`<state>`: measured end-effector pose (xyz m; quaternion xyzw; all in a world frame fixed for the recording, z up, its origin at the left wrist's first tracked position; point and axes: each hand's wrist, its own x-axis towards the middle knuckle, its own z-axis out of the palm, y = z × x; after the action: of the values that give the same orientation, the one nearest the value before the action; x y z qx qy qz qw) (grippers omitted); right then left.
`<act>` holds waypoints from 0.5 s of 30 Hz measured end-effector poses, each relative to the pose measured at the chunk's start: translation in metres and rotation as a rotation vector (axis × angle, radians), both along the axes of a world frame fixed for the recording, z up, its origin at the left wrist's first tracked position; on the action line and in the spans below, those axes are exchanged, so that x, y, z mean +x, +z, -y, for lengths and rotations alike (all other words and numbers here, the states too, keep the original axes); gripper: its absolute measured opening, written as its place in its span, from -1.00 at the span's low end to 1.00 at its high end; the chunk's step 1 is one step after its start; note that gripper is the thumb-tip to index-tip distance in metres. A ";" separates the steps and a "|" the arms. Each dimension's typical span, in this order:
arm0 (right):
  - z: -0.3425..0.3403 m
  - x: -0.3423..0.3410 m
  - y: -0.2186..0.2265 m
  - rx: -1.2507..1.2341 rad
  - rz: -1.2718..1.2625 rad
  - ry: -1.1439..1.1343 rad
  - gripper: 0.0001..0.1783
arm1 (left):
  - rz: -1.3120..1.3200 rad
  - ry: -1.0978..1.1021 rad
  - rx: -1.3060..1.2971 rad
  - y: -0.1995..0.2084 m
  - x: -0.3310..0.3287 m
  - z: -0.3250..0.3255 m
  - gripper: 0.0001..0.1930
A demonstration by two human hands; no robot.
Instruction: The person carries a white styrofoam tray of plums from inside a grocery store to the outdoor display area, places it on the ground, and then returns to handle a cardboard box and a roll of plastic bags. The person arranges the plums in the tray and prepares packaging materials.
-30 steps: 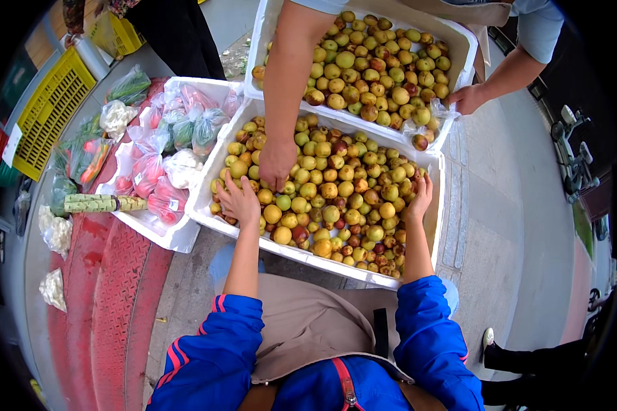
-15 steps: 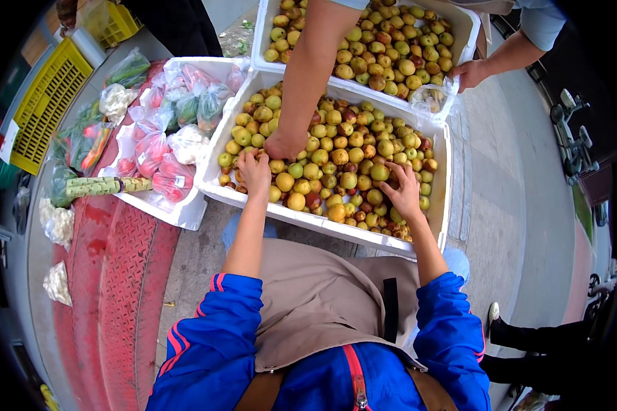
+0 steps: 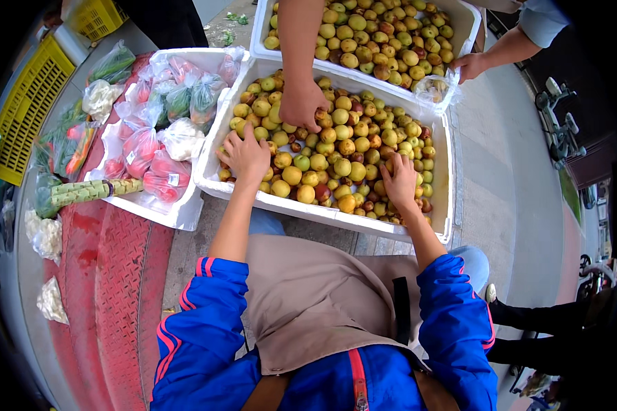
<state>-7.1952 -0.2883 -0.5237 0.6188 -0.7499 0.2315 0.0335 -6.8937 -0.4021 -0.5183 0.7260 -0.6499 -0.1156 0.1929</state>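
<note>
1. Near white foam box (image 3: 322, 215): directly in front of the person, filled with fruit. Its long axis runs left to right, slanting so that the right end lies closer to the person.
2. Far white foam box (image 3: 466, 34): just beyond the first, also full of fruit, its front side slanting the same way; the upper edge of the view cuts it off.
3. Third white foam box (image 3: 188, 211): at the near box's left, bearing plastic bags (image 3: 166, 179) of red and green produce that overlap too much to count. That makes three foam boxes.
4. Yellow crates (image 3: 34, 109): two, at the upper left.
5. Hands: four. Left hand (image 3: 247, 156): at the near box's left end, grip fairly wide, fingers spread and bent over fruit. Right hand (image 3: 400, 179): toward the right end, grip narrower, fingers curled down onto fruit. Whether either holds a piece, I cannot tell. A co-worker's hands (image 3: 301, 106): one among the near box's fruit, one at the far box's right rim.
6. Fruit (image 3: 292, 175): round, yellow-green, brown-blotched, too many to count.
</note>
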 end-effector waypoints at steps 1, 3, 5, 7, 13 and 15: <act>0.000 0.000 -0.001 -0.045 0.007 -0.038 -0.63 | 0.003 -0.022 -0.042 0.000 0.002 0.000 -0.51; -0.002 -0.002 -0.001 -0.105 -0.015 -0.099 -0.60 | -0.061 -0.041 -0.068 0.002 0.002 0.003 -0.52; 0.000 -0.006 0.003 -0.136 0.023 -0.075 -0.58 | -0.097 -0.039 -0.086 0.004 0.002 0.003 -0.53; -0.003 -0.007 0.007 -0.125 0.081 -0.087 -0.58 | -0.113 -0.026 -0.096 0.002 0.003 0.000 -0.55; 0.006 -0.034 -0.004 -0.266 0.393 -0.156 -0.66 | -0.412 -0.076 -0.287 -0.003 0.001 0.007 -0.58; 0.012 -0.037 0.000 -0.301 0.603 -0.190 -0.66 | -0.518 -0.108 -0.281 -0.001 -0.006 0.013 -0.59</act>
<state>-7.2326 -0.3006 -0.5241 0.4382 -0.7377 0.5078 -0.0771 -6.8998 -0.4152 -0.5195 0.6029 -0.6264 -0.2157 0.4445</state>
